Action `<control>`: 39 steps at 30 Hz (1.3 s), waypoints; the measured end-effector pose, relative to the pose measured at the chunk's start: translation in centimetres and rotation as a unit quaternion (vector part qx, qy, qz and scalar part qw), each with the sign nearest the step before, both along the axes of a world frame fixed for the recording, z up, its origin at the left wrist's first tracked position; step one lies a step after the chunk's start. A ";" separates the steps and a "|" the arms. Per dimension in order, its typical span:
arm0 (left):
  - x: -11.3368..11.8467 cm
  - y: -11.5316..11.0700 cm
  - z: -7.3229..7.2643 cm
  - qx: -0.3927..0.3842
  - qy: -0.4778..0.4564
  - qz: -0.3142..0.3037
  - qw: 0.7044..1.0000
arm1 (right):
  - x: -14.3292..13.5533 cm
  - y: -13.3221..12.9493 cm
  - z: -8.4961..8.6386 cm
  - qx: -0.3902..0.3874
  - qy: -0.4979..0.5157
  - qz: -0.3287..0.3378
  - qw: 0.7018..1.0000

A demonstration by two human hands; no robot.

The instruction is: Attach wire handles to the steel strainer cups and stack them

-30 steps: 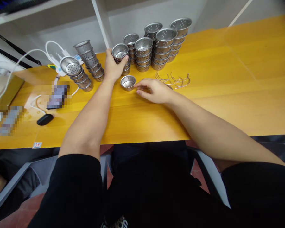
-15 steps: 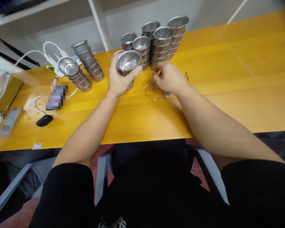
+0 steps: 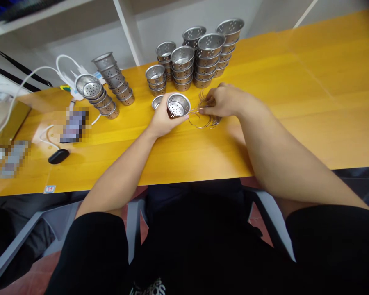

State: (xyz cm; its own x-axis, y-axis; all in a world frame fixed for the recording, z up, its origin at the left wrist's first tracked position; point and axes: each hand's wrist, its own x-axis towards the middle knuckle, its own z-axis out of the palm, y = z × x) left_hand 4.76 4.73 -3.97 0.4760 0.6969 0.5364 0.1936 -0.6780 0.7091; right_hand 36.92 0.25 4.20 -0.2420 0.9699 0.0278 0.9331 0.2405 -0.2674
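A perforated metal cup (image 3: pixel 178 105) is gripped in my left hand (image 3: pixel 163 119), its rim tilted up toward me. Just behind that hand, another small cup (image 3: pixel 156 102) stands on the table, partly hidden. My right hand (image 3: pixel 219 100) has its fingers closed at a loose pile of thin wire rings (image 3: pixel 203 119); a wire seems to be pinched, though the fingertips partly hide it. Stacks of the same perforated cups (image 3: pixel 182 67) stand behind both hands, with a shorter stack (image 3: pixel 156 82) at their left.
On the left stand two leaning cup stacks (image 3: pixel 119 84) (image 3: pixel 100 100), near white cables, a blurred phone (image 3: pixel 75 126) and a black oval object (image 3: pixel 58 156). A numbered sticker (image 3: pixel 50 189) marks the front edge of the yellow table (image 3: pixel 295 123).
My left hand has come down toward me and to the right with the cup, uncovering the short stack behind. My right hand has moved slightly down, its fingers now at the wires.
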 end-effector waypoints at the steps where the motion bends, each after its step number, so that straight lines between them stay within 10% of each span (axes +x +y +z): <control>1: -0.1 0.1 -0.1 0.010 0.009 0.004 1.000 | 0.0 0.1 0.0 -0.011 -0.017 -0.007 1.000; 25: 0.2 4.3 -3.7 0.116 -0.083 -0.080 0.987 | -2.5 -1.9 2.6 0.060 0.084 -0.054 0.993; 39: 0.4 -1.5 2.4 0.008 -0.012 0.019 1.000 | -3.5 -3.5 5.4 0.037 0.090 -0.077 0.992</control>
